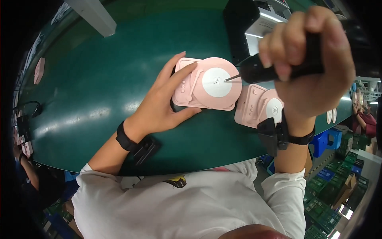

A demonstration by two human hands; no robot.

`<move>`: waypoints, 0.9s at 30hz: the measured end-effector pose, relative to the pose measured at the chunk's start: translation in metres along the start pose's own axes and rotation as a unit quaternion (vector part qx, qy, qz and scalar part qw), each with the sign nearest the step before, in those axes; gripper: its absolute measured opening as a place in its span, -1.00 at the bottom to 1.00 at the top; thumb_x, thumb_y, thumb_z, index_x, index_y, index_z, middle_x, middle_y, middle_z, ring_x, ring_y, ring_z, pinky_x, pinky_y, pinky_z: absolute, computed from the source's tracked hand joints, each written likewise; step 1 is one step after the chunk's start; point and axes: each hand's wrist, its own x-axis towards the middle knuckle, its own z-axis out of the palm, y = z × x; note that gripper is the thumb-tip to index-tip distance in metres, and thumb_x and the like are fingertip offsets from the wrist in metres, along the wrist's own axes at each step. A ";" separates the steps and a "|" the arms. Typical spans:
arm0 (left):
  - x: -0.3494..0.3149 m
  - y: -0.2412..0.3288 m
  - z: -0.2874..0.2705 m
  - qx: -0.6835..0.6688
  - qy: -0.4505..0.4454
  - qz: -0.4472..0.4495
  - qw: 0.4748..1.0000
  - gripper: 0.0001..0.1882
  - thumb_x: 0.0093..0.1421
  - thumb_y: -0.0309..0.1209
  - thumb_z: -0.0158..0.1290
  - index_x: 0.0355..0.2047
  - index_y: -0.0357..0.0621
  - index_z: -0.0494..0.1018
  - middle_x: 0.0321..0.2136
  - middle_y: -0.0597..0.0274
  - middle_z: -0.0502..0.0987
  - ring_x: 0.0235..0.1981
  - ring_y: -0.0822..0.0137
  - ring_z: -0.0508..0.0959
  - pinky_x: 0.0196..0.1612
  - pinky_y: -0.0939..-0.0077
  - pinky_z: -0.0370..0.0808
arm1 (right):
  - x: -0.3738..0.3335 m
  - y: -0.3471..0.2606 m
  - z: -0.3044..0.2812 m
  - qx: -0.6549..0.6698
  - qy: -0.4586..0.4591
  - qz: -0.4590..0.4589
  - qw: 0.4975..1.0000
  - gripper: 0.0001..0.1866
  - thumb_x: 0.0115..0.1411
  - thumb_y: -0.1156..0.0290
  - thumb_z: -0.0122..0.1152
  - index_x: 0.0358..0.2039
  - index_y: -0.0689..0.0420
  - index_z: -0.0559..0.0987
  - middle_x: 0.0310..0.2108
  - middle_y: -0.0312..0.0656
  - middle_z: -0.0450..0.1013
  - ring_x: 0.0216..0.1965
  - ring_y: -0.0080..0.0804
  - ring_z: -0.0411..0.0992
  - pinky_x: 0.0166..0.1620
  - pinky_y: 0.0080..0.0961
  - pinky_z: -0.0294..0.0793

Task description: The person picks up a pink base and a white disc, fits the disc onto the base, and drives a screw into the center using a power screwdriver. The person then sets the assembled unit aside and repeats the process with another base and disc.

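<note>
A small pink record player (219, 102) with a white round label on its platter and a slim pink tonearm lies on the green table (99, 71). My left hand (165, 95) grips its left side, with fingers over the top edge and thumb along the near edge. My right hand (310, 59), raised above the table, is closed round a black electric screwdriver (258, 68). The screwdriver's thin bit points at the platter's centre; whether the tip touches, I cannot tell. A second pink record player (248, 106) lies just right of the first, partly hidden by my right wrist.
A black and grey machine (240, 30) stands at the back right, and a white post (95, 18) at the back left. A pink part (39, 71) lies far left. Blue stools (326, 141) and green crates (322, 211) are beyond the right edge. Other people sit at both sides.
</note>
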 end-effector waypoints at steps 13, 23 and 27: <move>0.001 0.000 0.002 0.006 0.001 0.004 1.000 -0.06 -0.02 -0.37 0.45 0.37 -0.11 0.26 0.44 -0.24 0.07 0.39 -0.28 0.25 0.37 0.02 0.32 | -0.003 0.028 0.023 -0.116 0.085 -0.011 0.990 -0.69 0.21 0.41 0.39 -0.56 0.09 0.42 -0.66 -0.34 0.37 -0.73 -0.60 0.26 -0.61 -0.63 0.25; 0.000 0.000 0.002 -0.008 0.013 0.007 1.000 -0.05 -0.02 -0.37 0.46 0.36 -0.14 0.24 0.40 -0.23 0.12 0.37 -0.26 0.28 0.35 0.05 0.34 | -0.012 0.024 0.030 -0.022 0.115 0.041 0.992 -0.74 0.24 0.42 0.33 -0.53 0.14 0.44 -0.67 -0.34 0.36 -0.73 -0.62 0.26 -0.61 -0.64 0.23; -0.001 0.004 0.002 -0.008 0.017 -0.003 1.000 -0.05 -0.04 -0.36 0.47 0.34 -0.15 0.24 0.38 -0.22 0.15 0.35 -0.23 0.30 0.34 0.07 0.35 | -0.012 0.011 0.042 -0.058 0.143 0.099 0.983 -0.76 0.25 0.41 0.32 -0.47 0.16 0.45 -0.67 -0.32 0.36 -0.72 -0.62 0.28 -0.61 -0.63 0.24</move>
